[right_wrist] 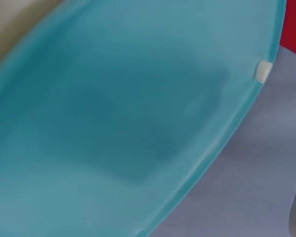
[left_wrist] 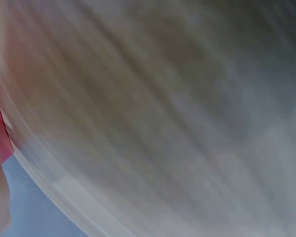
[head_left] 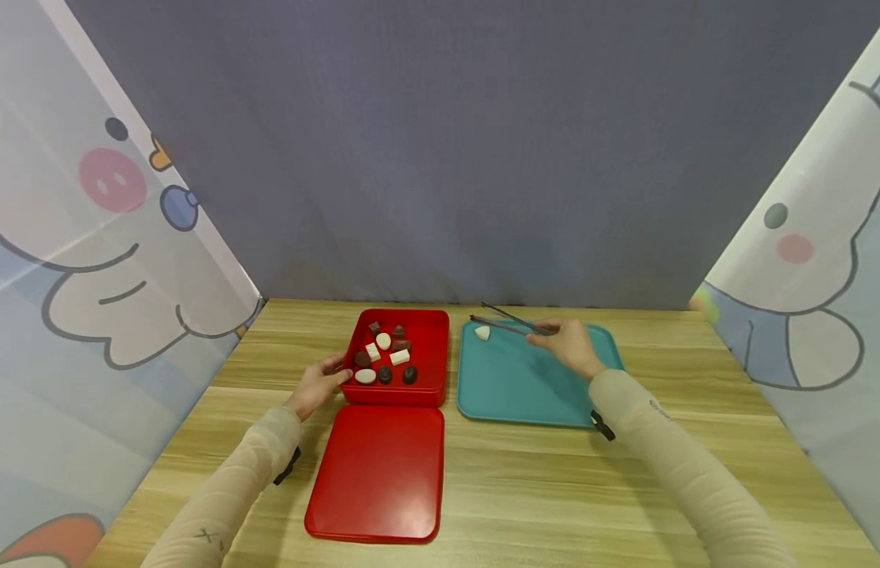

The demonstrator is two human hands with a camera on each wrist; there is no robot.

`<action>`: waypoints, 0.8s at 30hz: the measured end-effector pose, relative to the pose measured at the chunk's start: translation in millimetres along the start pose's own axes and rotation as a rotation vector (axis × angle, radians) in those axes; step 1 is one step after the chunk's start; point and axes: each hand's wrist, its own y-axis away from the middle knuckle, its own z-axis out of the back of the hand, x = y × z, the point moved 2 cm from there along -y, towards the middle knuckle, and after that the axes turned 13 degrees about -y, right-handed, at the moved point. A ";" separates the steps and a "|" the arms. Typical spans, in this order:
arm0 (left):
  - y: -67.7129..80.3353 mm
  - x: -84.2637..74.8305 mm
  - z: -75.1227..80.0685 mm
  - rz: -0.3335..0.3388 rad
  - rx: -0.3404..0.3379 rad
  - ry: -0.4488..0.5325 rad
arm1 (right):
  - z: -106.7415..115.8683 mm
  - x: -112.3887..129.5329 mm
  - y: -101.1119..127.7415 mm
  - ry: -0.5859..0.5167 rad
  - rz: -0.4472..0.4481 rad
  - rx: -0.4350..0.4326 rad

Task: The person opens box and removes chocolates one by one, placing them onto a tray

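My right hand (head_left: 569, 345) holds dark tongs (head_left: 512, 315) over the far part of a teal tray (head_left: 532, 394). The two tong arms spread apart, with nothing between their tips. Close to the tips, a small white chocolate (head_left: 483, 333) lies in the tray's far left corner. My left hand (head_left: 322, 384) grips the left wall of a red box (head_left: 429, 355), thumb at the rim. Inside lie several dark and white chocolates, among them a white oval one (head_left: 365, 376) and a dark round one (head_left: 409, 375). The left wrist view shows only part of the hand and box.
A red lid (head_left: 383, 473) lies flat in front of the box. Both stand left of the tray on a wooden table (head_left: 518, 497). A grey curtain (head_left: 447, 158) hangs behind the table, with printed cartoon panels at both sides.
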 end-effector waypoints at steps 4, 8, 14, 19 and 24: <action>-0.7 -0.5 0.0 0.026 -0.003 -0.001 | -5.1 9.9 0.9 -0.020 -0.005 0.016; -1.1 -1.9 -0.8 0.076 -0.003 0.007 | -11.7 16.8 0.8 -0.032 0.012 0.034; 0.2 -3.6 -1.6 0.071 -0.003 0.006 | -23.2 23.4 0.8 -0.091 0.032 0.096; -0.7 -1.5 -1.4 0.068 -0.001 0.003 | -33.4 27.4 1.8 -0.114 0.029 0.150; -2.4 0.7 -1.9 0.071 -0.008 0.008 | -43.9 29.5 2.6 -0.149 0.046 0.182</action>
